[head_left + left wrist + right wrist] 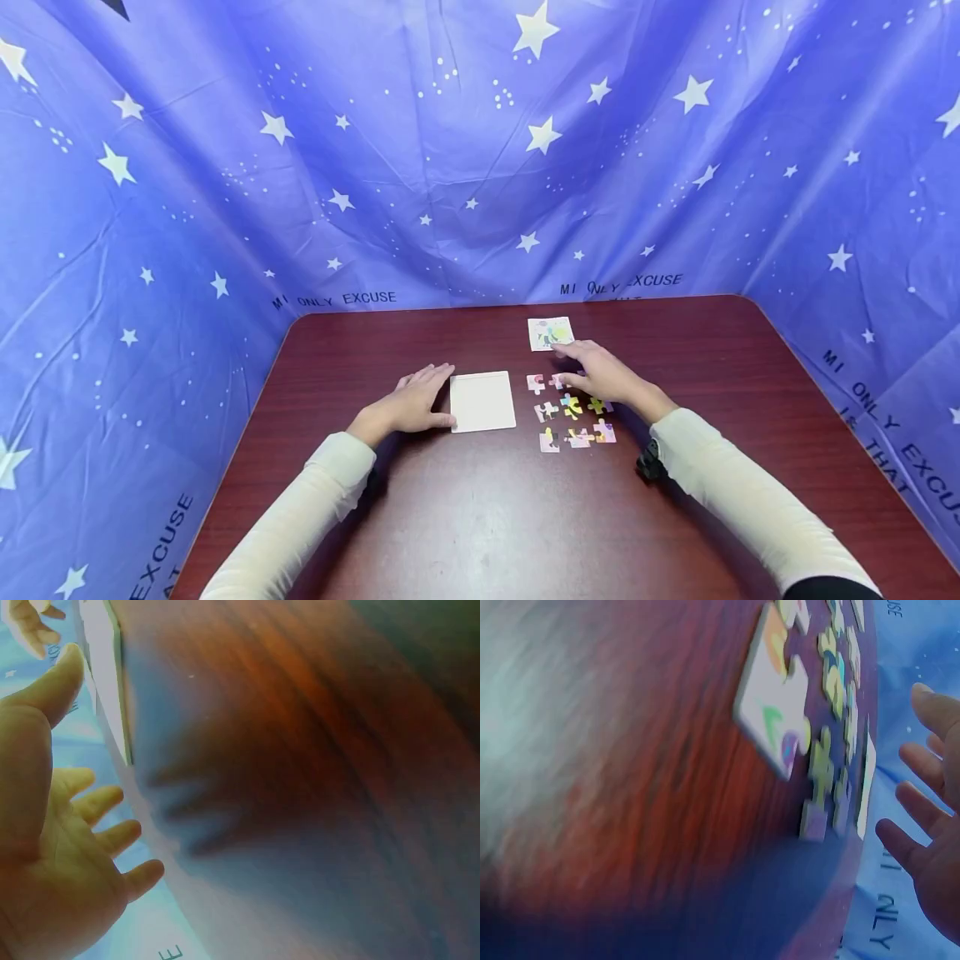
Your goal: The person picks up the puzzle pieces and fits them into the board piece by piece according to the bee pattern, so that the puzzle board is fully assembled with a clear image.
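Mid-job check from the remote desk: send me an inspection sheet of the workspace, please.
Surface: dark red wood-grain table, glare toward the near side.
Job's things: loose puzzle pieces in rough rows, some partly hidden by the right hand; white square board to their left; picture card beyond them.
Clutter: nothing seen.
Hands: left hand open at the board's left edge, contact unclear; right hand open over the pieces, holding nothing.
Cables: nothing seen.
Surroundings: blue curtain with white stars and dark lettering, behind and at both sides.
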`<state>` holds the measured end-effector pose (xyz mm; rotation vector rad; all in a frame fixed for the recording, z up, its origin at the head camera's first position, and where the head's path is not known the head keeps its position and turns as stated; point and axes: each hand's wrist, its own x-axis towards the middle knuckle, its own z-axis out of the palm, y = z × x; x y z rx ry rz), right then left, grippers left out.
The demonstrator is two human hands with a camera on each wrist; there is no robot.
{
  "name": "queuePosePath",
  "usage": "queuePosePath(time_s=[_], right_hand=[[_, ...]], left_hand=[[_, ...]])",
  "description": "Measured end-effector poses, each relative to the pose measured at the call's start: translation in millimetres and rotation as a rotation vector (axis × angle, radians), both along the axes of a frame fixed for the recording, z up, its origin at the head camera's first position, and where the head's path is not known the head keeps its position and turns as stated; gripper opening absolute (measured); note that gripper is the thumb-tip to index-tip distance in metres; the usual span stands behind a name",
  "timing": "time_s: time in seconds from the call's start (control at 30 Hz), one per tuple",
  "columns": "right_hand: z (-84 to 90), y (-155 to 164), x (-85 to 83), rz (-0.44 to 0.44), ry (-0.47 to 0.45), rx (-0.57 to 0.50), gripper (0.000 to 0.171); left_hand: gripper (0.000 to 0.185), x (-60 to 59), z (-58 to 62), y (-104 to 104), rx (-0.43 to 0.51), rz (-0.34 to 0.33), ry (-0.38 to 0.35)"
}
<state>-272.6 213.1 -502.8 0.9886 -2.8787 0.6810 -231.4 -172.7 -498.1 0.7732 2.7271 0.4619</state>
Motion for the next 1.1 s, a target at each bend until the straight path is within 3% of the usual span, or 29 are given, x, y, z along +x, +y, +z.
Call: queuePosePath(time_s=[0.37, 0.6, 1.1], right_hand=[[-9.2, -22.1, -11.2, 0.104, 0.006, 0.073, 0.05], [-12.6, -28.9, -8.1, 0.105, 0.044, 0.162, 0.045], [-15.8, -36.2, -6.7, 0.114, 0.077, 0.144, 0.03]], left_hand=[[0.083, 4.2, -5.6, 1.4, 0.005, -0.057, 0.033], [0.072, 6.6, -5.0, 3.7, -0.042, -0.075, 0.053], [0.067, 6.0, -8.5, 0.6, -0.082, -0.076, 0.079]])
